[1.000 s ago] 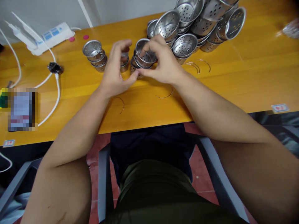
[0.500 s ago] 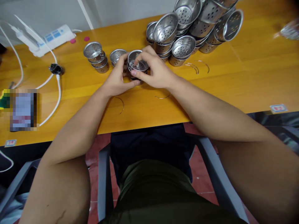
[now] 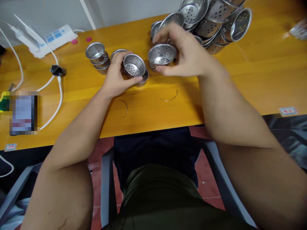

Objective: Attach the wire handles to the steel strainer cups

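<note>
Perforated cup (image 3: 162, 59): between right hand's (image 3: 189, 56) thumb, pressed to near wall, and curled fingers at far side; digits spread cup-wide, clamped. Second cup (image 3: 134, 65), tilted: held likewise by left hand (image 3: 117, 78), just above lower cup (image 3: 143, 82). Curved wire (image 3: 169, 100) nearer table edge; cup pile (image 3: 208, 27) beyond right hand.

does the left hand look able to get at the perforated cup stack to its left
Probably not while the left hand grips another perforated metal cup, though nothing visible blocks the perforated cup stack.
</note>
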Demonstrator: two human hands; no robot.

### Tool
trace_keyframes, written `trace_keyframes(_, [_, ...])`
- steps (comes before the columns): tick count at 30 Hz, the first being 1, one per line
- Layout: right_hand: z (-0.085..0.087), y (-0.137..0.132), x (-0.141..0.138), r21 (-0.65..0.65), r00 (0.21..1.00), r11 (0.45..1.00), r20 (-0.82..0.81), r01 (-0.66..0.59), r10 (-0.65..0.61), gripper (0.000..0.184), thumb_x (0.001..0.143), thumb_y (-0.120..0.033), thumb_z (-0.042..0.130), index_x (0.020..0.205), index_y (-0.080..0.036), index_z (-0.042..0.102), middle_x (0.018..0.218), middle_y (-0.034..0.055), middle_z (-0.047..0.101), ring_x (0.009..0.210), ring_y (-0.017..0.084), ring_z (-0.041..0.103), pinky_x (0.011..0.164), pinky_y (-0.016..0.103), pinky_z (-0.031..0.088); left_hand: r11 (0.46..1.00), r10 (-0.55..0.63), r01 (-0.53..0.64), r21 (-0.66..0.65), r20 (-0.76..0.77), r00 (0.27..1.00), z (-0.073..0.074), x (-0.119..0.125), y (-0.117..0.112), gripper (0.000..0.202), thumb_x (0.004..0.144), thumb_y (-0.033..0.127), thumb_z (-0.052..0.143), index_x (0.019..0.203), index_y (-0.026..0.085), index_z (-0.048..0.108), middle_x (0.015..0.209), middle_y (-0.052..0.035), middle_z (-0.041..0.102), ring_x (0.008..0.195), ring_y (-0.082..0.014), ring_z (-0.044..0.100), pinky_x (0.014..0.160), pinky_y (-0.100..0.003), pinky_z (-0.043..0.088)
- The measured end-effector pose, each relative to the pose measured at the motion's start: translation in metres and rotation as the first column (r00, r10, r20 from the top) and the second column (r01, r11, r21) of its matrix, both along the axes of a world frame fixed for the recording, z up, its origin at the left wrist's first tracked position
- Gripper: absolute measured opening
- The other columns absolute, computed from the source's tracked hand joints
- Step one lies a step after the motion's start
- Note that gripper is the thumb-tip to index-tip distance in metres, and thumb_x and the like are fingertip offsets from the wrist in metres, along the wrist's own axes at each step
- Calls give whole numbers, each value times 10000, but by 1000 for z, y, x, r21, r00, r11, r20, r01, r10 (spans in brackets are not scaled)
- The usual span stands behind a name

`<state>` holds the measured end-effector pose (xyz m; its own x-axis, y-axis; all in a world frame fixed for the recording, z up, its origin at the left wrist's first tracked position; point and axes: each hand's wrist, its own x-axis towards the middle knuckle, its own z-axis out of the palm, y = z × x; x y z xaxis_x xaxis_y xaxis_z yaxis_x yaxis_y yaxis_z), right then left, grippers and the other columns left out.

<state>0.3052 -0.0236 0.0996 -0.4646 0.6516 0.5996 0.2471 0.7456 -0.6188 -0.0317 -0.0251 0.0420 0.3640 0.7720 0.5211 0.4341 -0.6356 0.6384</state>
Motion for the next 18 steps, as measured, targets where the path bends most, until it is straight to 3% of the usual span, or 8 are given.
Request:
trace_keyframes(2, [-2, 9, 21, -52, 979, 995, 185, -82, 90, 827, 614, -711, 1178, 1301, -409, 829, 1225, 35, 860, 1017, 363, 752, 965, 580, 670, 999, 34, -34, 21, 6, 999, 7, 1, -6, 870, 860, 883, 1048, 1553, 453, 743, 1628, -120, 763, 1622, -520, 678, 1423, -776, 561])
trace_keyframes(4, [-9, 14, 31, -81, 957, 989, 254, -122, 138, 782, 650, -783, 1199, 1227, -363, 878, 1051, 26, 860, 823, 306, 720, 842, 533, 663, 998, 29, -31, 52, 38, 999, 8, 1, -6, 877, 905, 938, 997, 1584, 467, 702, 1624, -116, 741, 1590, -502, 684, 1408, -765, 557])
trace_keyframes(8, [-28, 17, 23, -101, 980, 990, 163, -98, 113, 657, 760, -843, 1191, 1008, -328, 868, 879, -3, 799, 741, 268, 671, 915, 512, 684, 986, -65, 54, 156, 67, 996, -8, -5, 11, 946, 1109, 950, 879, 1788, 467, 430, 1767, -42, 643, 1719, -394, 528, 1474, -652, 462])
trace_keyframes(10, [-37, 19, 16, -150, 968, 987, 233, -63, 97, 656, 721, -808, 1222, 980, -326, 858, 886, -5, 796, 742, 268, 653, 941, 525, 683, 969, -126, 110, 222, 57, 990, -19, -8, 24, 998, 1194, 943, 827, 1830, 413, 269, 1804, -10, 591, 1736, -328, 440, 1512, -583, 385])
trace_keyframes(11, [-40, 20, 15, -175, 954, 984, 286, -39, 89, 660, 704, -781, 1235, 988, -323, 853, 909, -1, 803, 750, 272, 652, 943, 529, 681, 960, -147, 126, 250, 70, 987, -24, -8, 30, 995, 1210, 954, 811, 1822, 383, 273, 1811, -2, 572, 1718, -308, 431, 1517, -565, 368])
trace_keyframes(14, [-39, 15, 18, -181, 923, 983, 381, 22, 49, 696, 732, -728, 1231, 1118, -307, 834, 1074, 44, 842, 886, 318, 720, 990, 532, 680, 955, -169, 112, 273, 197, 966, -34, -10, 43, 1073, 1095, 1041, 896, 1789, 412, 372, 1792, 12, 594, 1624, -332, 515, 1476, -603, 425])
trace_keyframes(18, [-8, -13, 20, -134, 815, 991, 575, 3, 75, 765, 843, -659, 1146, 1399, -251, 815, 1333, 165, 817, 1165, 431, 769, 1108, 598, 675, 975, -160, 102, 200, 304, 939, -39, -10, 50, 1154, 855, 995, 1135, 1718, 488, 561, 1711, 10, 679, 1574, -418, 564, 1406, -683, 466])
